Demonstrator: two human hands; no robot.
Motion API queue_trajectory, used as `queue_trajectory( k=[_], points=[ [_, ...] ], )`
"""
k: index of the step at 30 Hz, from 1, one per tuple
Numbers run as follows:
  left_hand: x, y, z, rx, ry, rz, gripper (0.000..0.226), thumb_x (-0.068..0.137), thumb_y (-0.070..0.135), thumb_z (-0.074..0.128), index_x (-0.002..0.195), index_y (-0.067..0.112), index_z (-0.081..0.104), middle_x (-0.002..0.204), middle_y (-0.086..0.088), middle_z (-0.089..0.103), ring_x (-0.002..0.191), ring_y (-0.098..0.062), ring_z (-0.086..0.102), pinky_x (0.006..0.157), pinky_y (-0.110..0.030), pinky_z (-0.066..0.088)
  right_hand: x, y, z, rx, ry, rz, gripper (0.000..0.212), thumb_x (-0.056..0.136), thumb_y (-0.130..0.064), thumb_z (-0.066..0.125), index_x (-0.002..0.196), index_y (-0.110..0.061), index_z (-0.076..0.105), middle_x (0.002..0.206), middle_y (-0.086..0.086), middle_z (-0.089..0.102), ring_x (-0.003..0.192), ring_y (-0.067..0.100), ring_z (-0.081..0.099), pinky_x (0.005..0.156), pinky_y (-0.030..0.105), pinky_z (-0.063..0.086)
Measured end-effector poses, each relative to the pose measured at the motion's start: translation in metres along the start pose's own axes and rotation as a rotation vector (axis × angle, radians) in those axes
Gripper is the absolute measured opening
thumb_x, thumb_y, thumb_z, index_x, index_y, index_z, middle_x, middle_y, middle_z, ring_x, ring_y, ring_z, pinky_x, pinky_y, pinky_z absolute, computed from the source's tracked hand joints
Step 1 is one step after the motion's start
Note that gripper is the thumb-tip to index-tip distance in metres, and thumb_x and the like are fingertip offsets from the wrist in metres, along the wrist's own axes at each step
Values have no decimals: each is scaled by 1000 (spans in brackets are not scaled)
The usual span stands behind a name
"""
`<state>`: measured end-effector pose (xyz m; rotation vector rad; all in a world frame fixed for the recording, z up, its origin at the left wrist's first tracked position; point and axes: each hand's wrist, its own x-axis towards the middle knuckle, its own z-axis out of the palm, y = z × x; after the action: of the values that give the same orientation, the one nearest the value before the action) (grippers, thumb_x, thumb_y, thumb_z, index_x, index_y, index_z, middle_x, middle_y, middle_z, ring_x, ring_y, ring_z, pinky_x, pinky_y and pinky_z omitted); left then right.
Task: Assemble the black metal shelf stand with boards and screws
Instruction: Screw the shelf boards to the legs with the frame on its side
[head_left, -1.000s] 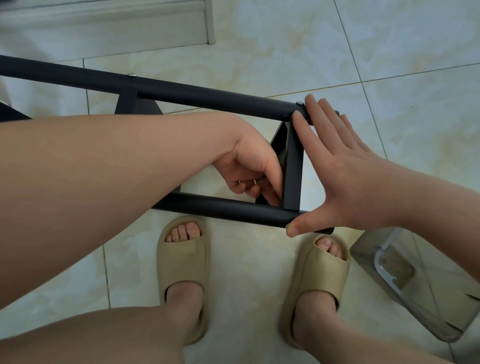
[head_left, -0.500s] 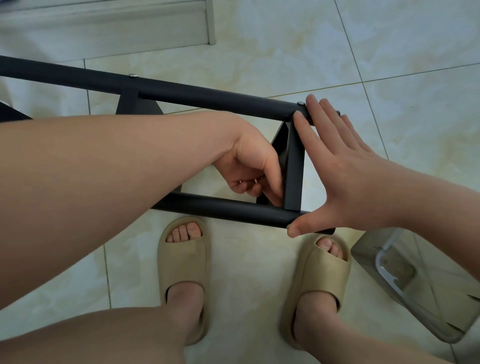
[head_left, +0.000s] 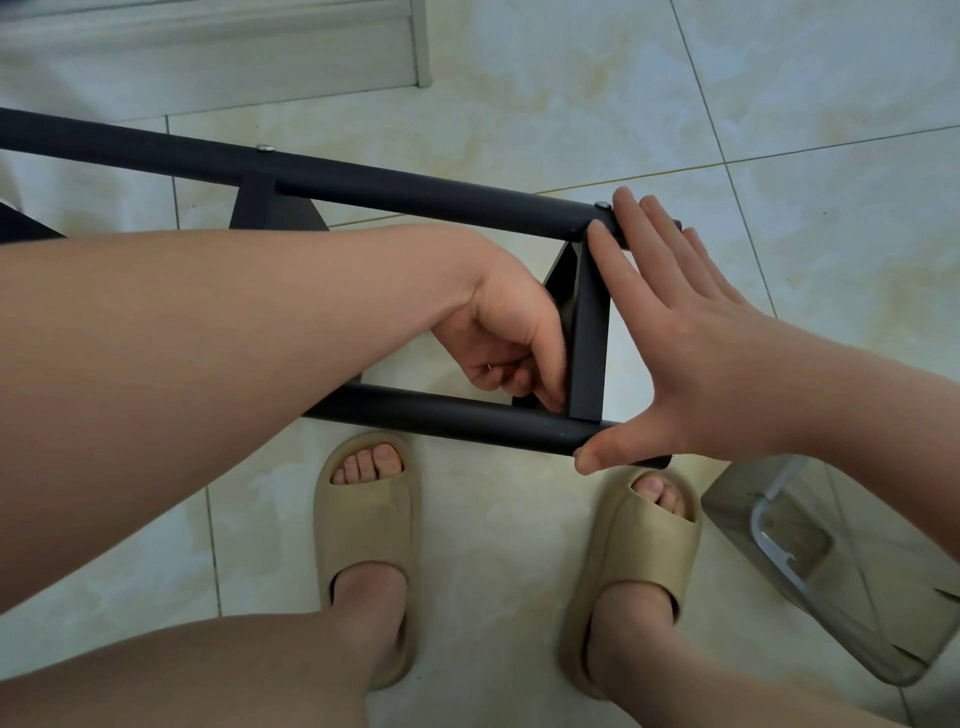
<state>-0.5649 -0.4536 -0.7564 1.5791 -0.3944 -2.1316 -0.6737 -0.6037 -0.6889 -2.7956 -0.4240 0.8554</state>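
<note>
Across black frame (head_left: 415, 195): right hand (head_left: 691, 353) spread, left hand (head_left: 504, 332) curled.

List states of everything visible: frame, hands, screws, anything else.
black frame: on its side, crossbar joining two tubes.
left hand: fingers curled at crossbar's inner side; held item unclear.
right hand: open, fingers on far tube, thumb on near tube.
screws: two seated in far tube.
clear container: on floor, contents unclear.
</note>
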Motion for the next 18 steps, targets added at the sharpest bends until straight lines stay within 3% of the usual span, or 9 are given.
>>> queue_trajectory(
  k=[6, 11, 18],
  points=[
    [1, -1, 2, 11, 17, -57, 5, 92, 16, 64, 94, 19, 67, 81, 6, 65, 59, -6, 46, 59, -19, 32, 0, 1, 0, -7, 3, -4, 154, 46, -103, 41, 152, -20, -34, 156, 0, -45, 143, 17, -43, 118, 33, -21],
    [4, -1, 3, -7, 9, -29, 13, 93, 11, 62, 83, 19, 67, 76, 6, 64, 56, -5, 43, 60, -20, 30, 0, 0, 1, 6, 6, -7, 154, 45, -102, 42, 152, -21, -33, 156, 0, -45, 143, 16, -43, 116, 30, -23],
    [1, -1, 0, -16, 0, -14, 10, 91, 7, 63, 91, 17, 65, 77, 6, 65, 62, -6, 50, 60, -19, 35, 1, 2, 2, -3, 15, -16, 154, 46, -104, 39, 152, -20, -33, 157, 0, -45, 143, 17, -42, 118, 32, -21]
  ],
)
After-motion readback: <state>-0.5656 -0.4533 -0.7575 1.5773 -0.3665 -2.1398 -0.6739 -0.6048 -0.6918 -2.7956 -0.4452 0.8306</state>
